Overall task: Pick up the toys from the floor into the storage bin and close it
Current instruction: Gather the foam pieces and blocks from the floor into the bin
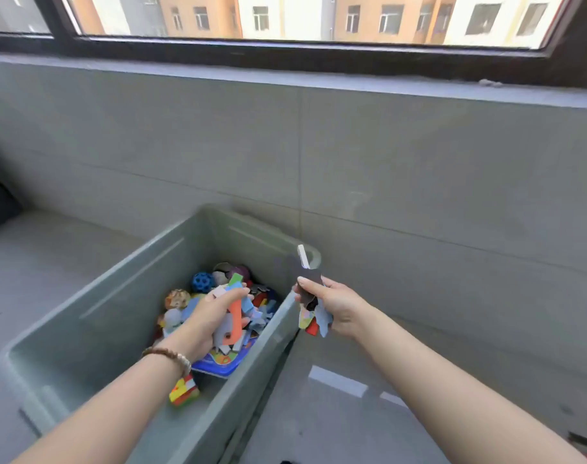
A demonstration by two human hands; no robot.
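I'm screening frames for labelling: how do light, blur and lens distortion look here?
Head view: even daylight, soft shadows; the window sill bows from wide-angle distortion; the dark flat pieces in the right hand are motion-smeared; toys in the open grey plastic storage bin look soft; the left hand holds foam pieces.

One open grey storage bin (94,316) stands on the floor, no lid on it. Two bare hands show: the left hand (208,319) and the right hand (335,306), each with its grip closed on a bunch of flat puzzle pieces, too many and too overlapped to count. In the bin lie one blue holed ball (203,282), one patterned ball (177,299), one blue puzzle board (223,361) and one block stack (183,391). One bead bracelet (171,357) circles the left wrist.
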